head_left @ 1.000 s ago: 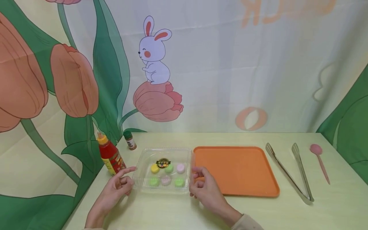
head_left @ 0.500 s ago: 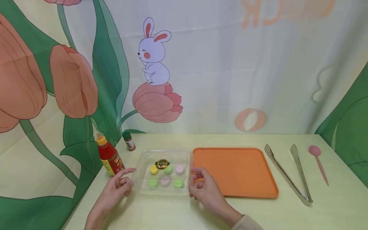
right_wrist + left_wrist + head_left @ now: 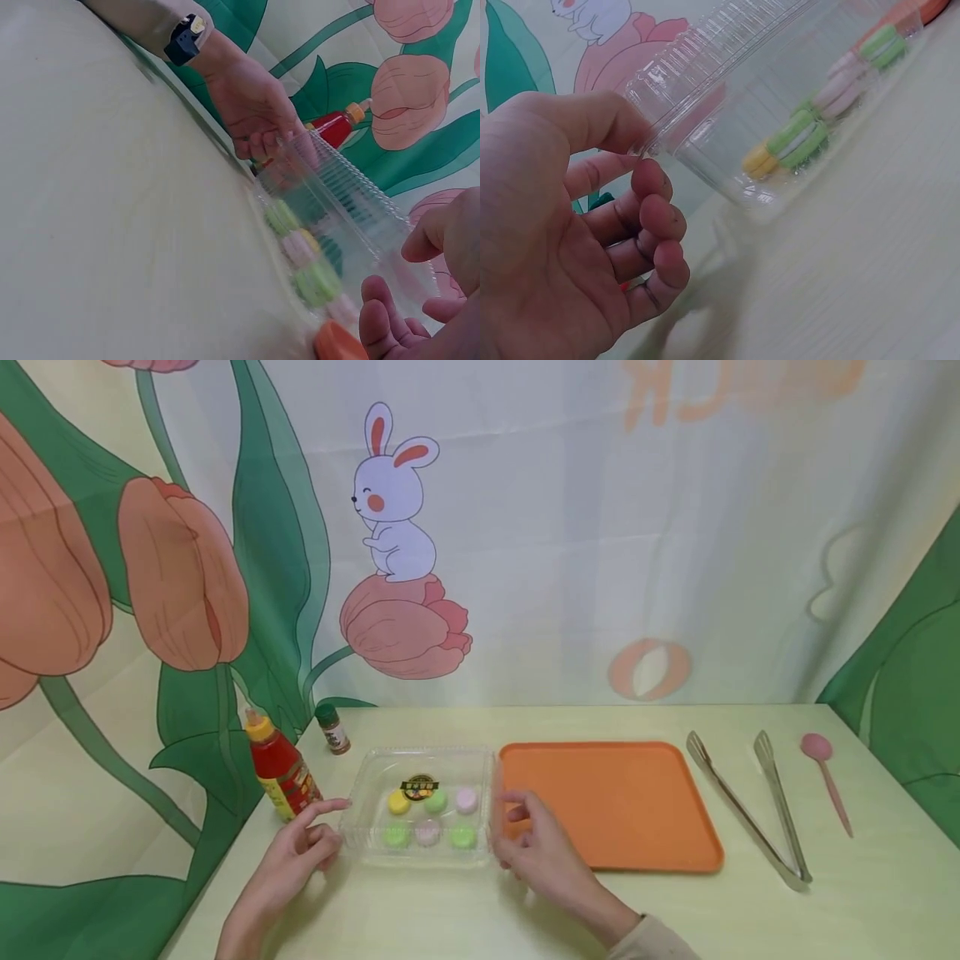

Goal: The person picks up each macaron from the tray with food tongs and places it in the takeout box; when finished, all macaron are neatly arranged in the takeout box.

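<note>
A clear plastic food box (image 3: 367,772) with a black-and-gold label (image 3: 419,787) stands on the table, centre-left in the head view. Several toy-like macarons (image 3: 802,141), green, yellow and pale pink, show through its walls. At the box's left side, my left hand (image 3: 288,864) pinches the rim between thumb and forefinger, as the left wrist view shows; its other fingers curl loosely below. My right hand (image 3: 551,860) is at the right side, thumb and fingers spread apart close to the wall. Whether its fingertips touch the plastic I cannot tell.
An orange tray (image 3: 607,810) lies right of the box. Beyond it are metal tongs (image 3: 750,822), spread apart, and a pink spoon (image 3: 817,747). A red sauce bottle (image 3: 281,768) and a small green-capped spice jar (image 3: 332,728) stand on the left. A printed curtain (image 3: 540,568) hangs behind.
The right hand's fingers have spread a little from the box's side. The left hand and the box stay nearly in place, while the whole head view has shifted slightly.
</note>
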